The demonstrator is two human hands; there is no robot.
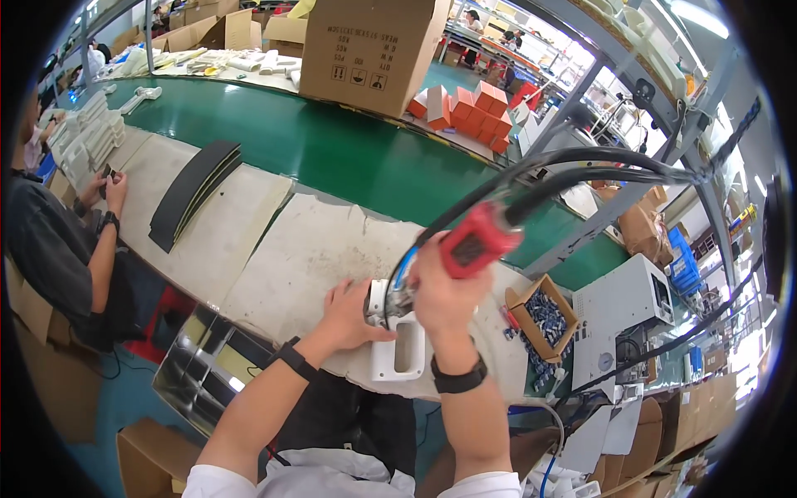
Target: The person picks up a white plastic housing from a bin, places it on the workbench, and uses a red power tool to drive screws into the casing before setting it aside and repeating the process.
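Note:
My right hand [448, 290] is wrapped round a red powered screwdriver [477, 239], with black cables running off its top. The tool's lower end points down at a white plastic housing [383, 363] on the bench; the tip itself is hard to make out. This housing has an oblong handle-like opening at its near end. At the housing's left side, my left hand [347, 314] grips it with the thumb along the near side and fingers by the far end. Both wrists wear black bands.
Right of my hands stands a cardboard box [544, 319] of small blue-and-silver parts, with more spilled beside it. A grey-white machine [618, 315] is further right. Curved black sheets [195, 192] lie left, near a co-worker's hands [114, 191]. Beyond the bench runs a green conveyor [332, 153].

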